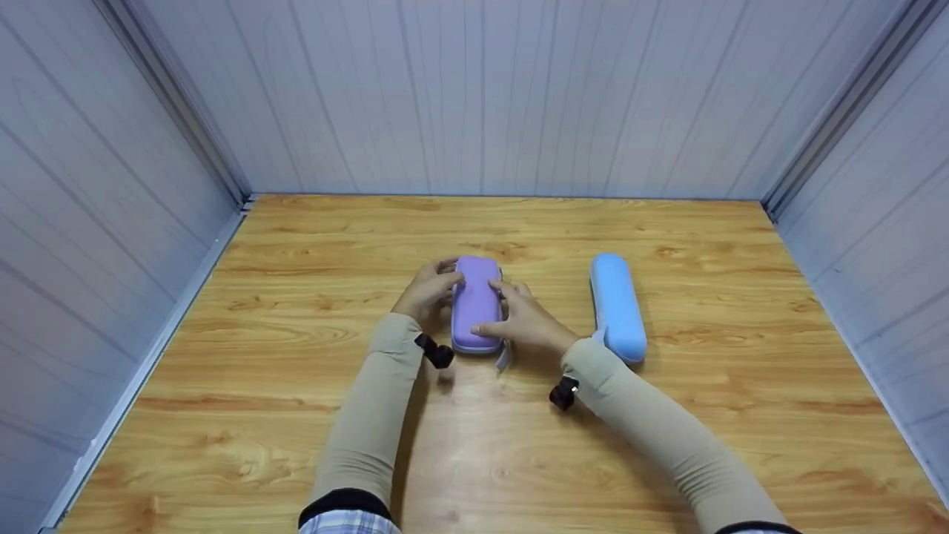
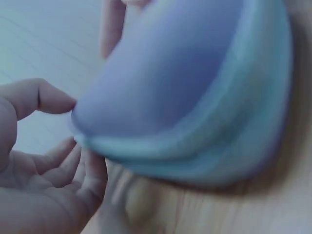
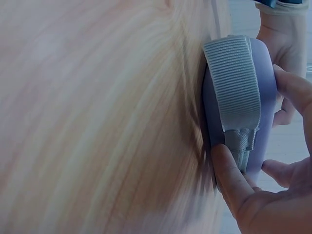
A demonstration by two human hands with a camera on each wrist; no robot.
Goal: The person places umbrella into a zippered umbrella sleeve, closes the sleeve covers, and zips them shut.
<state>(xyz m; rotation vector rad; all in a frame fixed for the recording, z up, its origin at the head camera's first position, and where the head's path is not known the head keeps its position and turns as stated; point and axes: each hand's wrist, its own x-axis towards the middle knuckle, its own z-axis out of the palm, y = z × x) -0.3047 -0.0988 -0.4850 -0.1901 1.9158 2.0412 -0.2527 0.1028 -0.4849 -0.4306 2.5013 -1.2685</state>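
Note:
A purple zippered hard case (image 1: 475, 305) lies lengthwise near the middle of the table in the head view. My left hand (image 1: 428, 291) pinches its left edge; in the left wrist view the thumb is on the purple shell and the other fingers are at the pale zip seam (image 2: 195, 146). From the right side, my right hand (image 1: 528, 320) holds the same case with thumb and fingers spread along it. A grey ribbed strap (image 3: 235, 83) hangs at the case's side in the right wrist view, with one right fingertip beside the zip below it.
A light-blue zippered case (image 1: 620, 308) lies to the right of my right hand, slightly slanted, with its own strap beside my right wrist. The wood-grain table (image 1: 296, 297) is bounded by white panel walls (image 1: 482, 96) at the back and both sides.

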